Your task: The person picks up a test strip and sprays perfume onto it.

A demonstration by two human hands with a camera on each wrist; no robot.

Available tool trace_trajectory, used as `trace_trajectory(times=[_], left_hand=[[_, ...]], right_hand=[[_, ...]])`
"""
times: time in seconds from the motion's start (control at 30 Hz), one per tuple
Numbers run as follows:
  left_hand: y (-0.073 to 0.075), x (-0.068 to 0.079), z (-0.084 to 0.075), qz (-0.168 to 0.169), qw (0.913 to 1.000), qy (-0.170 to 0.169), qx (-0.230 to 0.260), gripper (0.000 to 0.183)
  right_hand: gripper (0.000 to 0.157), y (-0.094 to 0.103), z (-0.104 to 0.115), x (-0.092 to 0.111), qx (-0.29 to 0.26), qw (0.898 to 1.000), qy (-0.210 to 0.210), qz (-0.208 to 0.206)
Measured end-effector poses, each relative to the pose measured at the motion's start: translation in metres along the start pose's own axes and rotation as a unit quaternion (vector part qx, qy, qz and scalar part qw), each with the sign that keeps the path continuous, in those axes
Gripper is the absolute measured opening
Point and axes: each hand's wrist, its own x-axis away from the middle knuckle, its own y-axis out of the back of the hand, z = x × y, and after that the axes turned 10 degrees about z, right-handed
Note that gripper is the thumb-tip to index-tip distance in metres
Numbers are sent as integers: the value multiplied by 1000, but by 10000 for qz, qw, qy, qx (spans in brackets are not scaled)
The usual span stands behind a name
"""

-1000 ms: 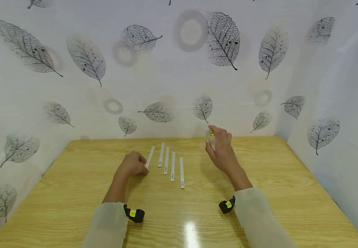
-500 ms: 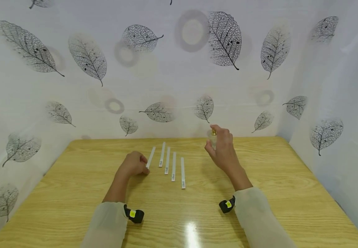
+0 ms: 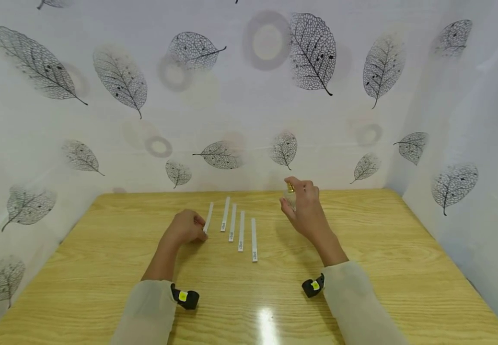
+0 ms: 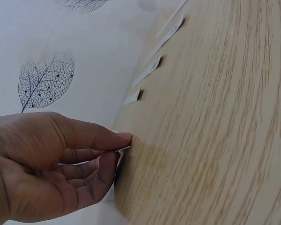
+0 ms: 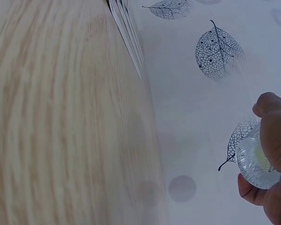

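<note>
My left hand (image 3: pixel 187 226) pinches the near end of a white paper test strip (image 3: pixel 208 216) between thumb and fingers. In the left wrist view only a sliver of that strip (image 4: pixel 124 148) shows at the fingertips, low over the wood. My right hand (image 3: pixel 310 211) grips a clear glass perfume bottle (image 5: pixel 247 161), raised at the back of the table. Its index finger lies on the gold spray top (image 3: pixel 290 187), and the thumb is against the lower part. The fingers hide much of the bottle. Its thick round base faces the right wrist camera.
Several more white strips, such as the rightmost strip (image 3: pixel 254 242), lie in a slanting row on the wooden table (image 3: pixel 231 297), printed ends toward me. A pale leaf-print curtain (image 3: pixel 240 105) rises behind the table and along both sides.
My right hand has shifted slightly left and down with the bottle, which now leans left. The strip in my left hand has swung a little steeper; the other strips lie unmoved.
</note>
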Motion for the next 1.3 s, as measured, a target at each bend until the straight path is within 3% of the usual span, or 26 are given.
trace_trajectory(times=[0.5, 0.83, 1.1, 1.3], left_hand=[[3, -2, 7, -35, 9987, -247, 444, 20], [2, -8, 7, -549, 9962, -450, 507, 15], [0, -12, -2, -874, 9888, -724, 968, 17], [-2, -10, -20, -862, 9828, -993, 1297, 17]], right_hand=[[54, 5, 2, -1, -60, 9999, 85, -115], [58, 6, 5, 0, -12, 9999, -138, -103], [56, 5, 4, 0, 22, 9998, -65, -189], [58, 4, 3, 0, 295, 9993, -83, -191]])
